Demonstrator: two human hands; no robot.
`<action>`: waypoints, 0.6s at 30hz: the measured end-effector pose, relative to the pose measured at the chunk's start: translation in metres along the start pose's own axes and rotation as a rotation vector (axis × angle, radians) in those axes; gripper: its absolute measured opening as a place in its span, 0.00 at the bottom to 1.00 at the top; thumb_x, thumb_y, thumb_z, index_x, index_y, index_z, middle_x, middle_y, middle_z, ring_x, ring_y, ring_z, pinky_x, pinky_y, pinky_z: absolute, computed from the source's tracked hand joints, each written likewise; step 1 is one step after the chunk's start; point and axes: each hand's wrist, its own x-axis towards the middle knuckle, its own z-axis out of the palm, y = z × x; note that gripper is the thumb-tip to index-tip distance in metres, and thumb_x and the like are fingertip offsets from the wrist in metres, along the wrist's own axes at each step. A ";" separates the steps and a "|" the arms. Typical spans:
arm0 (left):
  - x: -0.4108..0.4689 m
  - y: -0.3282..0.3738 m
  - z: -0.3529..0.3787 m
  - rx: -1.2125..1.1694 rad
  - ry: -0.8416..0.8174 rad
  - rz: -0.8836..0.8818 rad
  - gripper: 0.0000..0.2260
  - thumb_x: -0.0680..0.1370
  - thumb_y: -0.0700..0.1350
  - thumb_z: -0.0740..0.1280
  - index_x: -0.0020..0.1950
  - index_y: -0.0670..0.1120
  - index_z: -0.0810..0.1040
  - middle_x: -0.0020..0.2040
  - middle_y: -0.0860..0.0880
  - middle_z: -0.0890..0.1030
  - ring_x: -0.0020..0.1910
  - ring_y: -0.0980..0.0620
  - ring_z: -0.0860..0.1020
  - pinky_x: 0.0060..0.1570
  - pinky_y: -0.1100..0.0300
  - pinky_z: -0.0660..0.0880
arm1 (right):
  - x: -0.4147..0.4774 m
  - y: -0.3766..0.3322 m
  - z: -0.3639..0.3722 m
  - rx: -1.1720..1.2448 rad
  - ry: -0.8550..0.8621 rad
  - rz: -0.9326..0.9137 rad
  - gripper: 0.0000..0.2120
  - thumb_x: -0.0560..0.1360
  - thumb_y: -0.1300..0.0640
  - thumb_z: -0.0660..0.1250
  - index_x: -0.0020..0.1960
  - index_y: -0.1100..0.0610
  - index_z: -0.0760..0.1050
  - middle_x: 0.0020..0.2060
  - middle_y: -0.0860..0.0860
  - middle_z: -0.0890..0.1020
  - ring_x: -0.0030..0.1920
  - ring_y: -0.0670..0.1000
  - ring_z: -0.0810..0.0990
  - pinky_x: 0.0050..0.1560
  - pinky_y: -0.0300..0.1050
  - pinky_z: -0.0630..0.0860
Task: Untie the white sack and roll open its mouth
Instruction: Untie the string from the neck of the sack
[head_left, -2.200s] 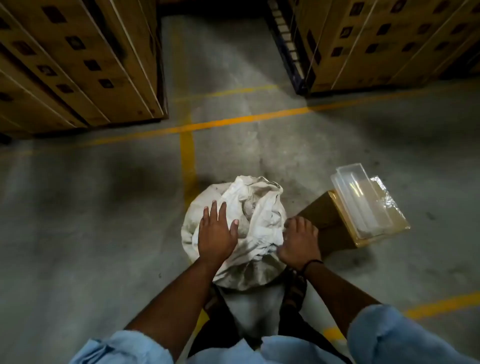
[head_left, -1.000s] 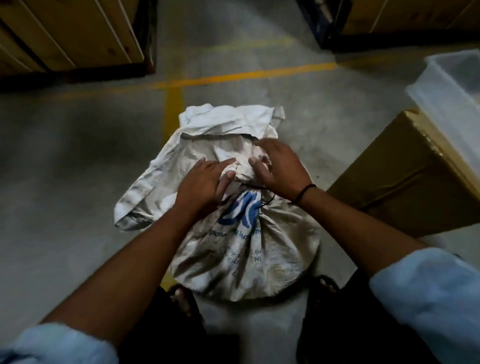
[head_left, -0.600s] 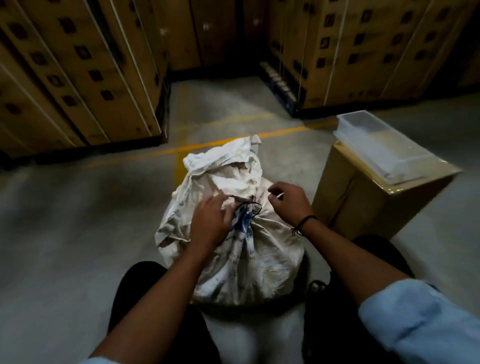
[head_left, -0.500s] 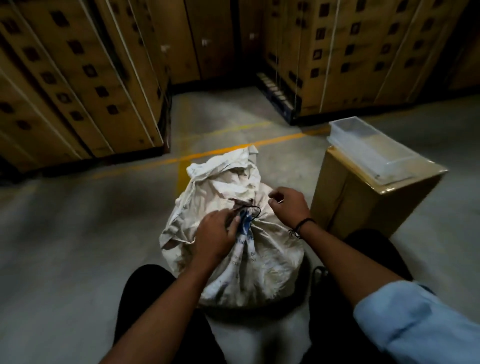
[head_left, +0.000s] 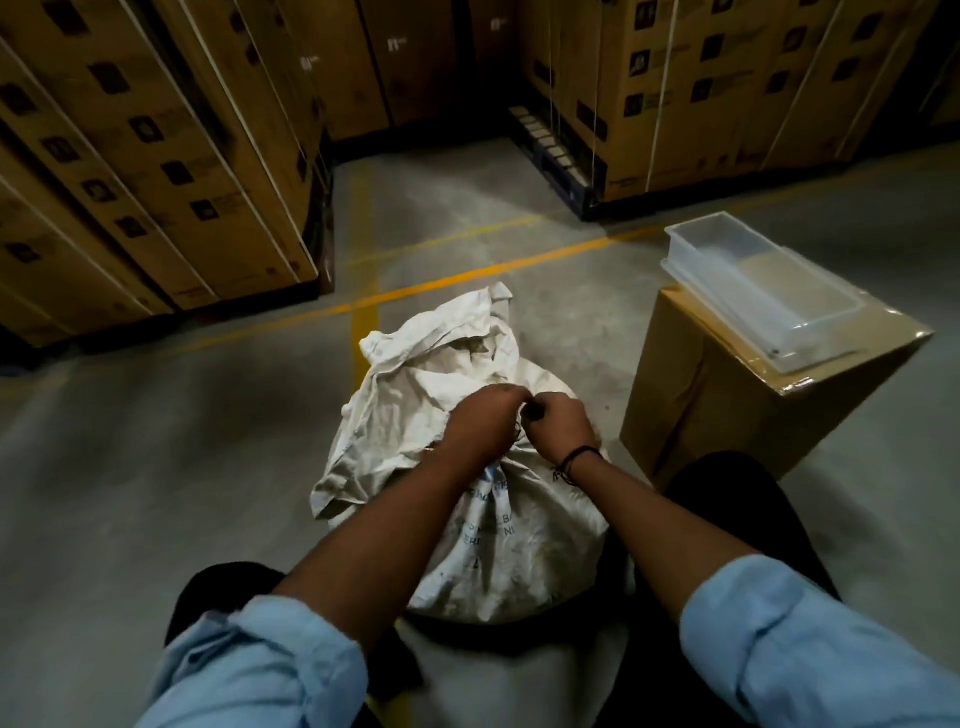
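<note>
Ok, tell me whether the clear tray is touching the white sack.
Apart. Head view: the clear tray sits atop the cardboard box, well clear of the white sack.

Sack (head_left: 524, 545) on floor (head_left: 156, 457), dead centre.
Left hand (head_left: 480, 426) and right hand (head_left: 558, 423) pinch at sack neck, touching each other; no way through from above.
Loose mouth cloth spills toward 10–12 o'clock.
Box (head_left: 727, 410) at 3 o'clock, near sack; narrow floor strip between. Tray (head_left: 753, 291) covers most of box top.
Left knee (head_left: 223, 587) at 7, right knee (head_left: 727, 493) at 4, hemming sack in.
Wide open floor, 8–10 o'clock.
Left cartons (head_left: 145, 156) at 10, right cartons (head_left: 727, 93) at 1, well apart from sack; aisle open at 12.
</note>
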 end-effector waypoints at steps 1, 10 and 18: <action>0.015 -0.001 0.002 0.009 -0.055 0.023 0.26 0.73 0.37 0.67 0.71 0.51 0.73 0.60 0.47 0.81 0.60 0.46 0.78 0.51 0.54 0.74 | 0.005 0.002 0.006 -0.003 -0.013 0.028 0.07 0.73 0.59 0.65 0.39 0.57 0.80 0.40 0.58 0.84 0.44 0.60 0.81 0.38 0.43 0.67; 0.082 -0.076 0.034 -0.136 -0.394 0.036 0.33 0.76 0.35 0.65 0.79 0.51 0.61 0.67 0.48 0.79 0.64 0.46 0.77 0.59 0.57 0.72 | 0.034 0.017 0.044 0.036 -0.080 0.047 0.13 0.72 0.60 0.69 0.56 0.59 0.82 0.53 0.58 0.84 0.52 0.59 0.83 0.56 0.50 0.78; -0.004 -0.140 0.053 -0.391 -0.019 -0.129 0.21 0.81 0.45 0.67 0.74 0.49 0.71 0.69 0.49 0.77 0.69 0.52 0.74 0.69 0.58 0.69 | 0.059 0.004 0.035 -0.024 -0.220 -0.091 0.09 0.70 0.61 0.73 0.50 0.56 0.85 0.47 0.53 0.87 0.49 0.50 0.84 0.50 0.36 0.73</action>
